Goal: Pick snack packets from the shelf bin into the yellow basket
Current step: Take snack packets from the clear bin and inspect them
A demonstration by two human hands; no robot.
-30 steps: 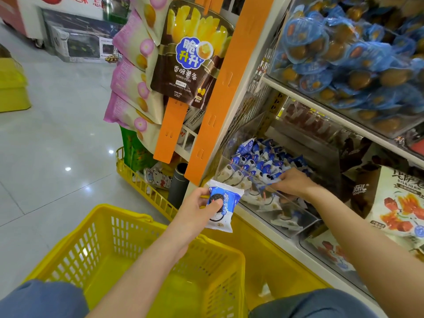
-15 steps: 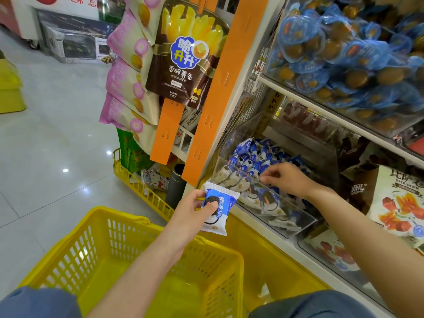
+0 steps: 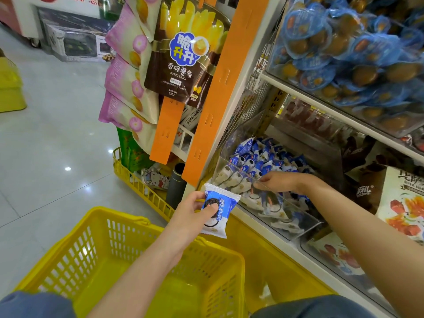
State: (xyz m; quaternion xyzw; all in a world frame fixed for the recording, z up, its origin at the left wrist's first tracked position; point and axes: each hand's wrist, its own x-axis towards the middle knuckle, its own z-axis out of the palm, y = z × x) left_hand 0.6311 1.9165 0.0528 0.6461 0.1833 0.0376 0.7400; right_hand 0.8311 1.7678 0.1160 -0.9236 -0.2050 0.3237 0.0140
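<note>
Left hand [image 3: 191, 211] pinching a blue-and-white cookie snack packet [image 3: 218, 212], thumb on its face, above the far rim of the yellow plastic lattice basket [image 3: 78, 255]. Right hand [image 3: 281, 181] inside the clear plastic shelf bin [image 3: 298, 216], over matching packets [image 3: 252, 157]; its grip cannot be told.

The basket [image 3: 128, 222] stands low in front of the shelf, left of the shelf bin [image 3: 296, 228], which holds a heap of packets. The left hand [image 3: 190, 210] holds one packet [image 3: 219, 211] above the basket's far rim, just beside the bin. The right hand [image 3: 280, 181] reaches over the bin's front wall.
</note>
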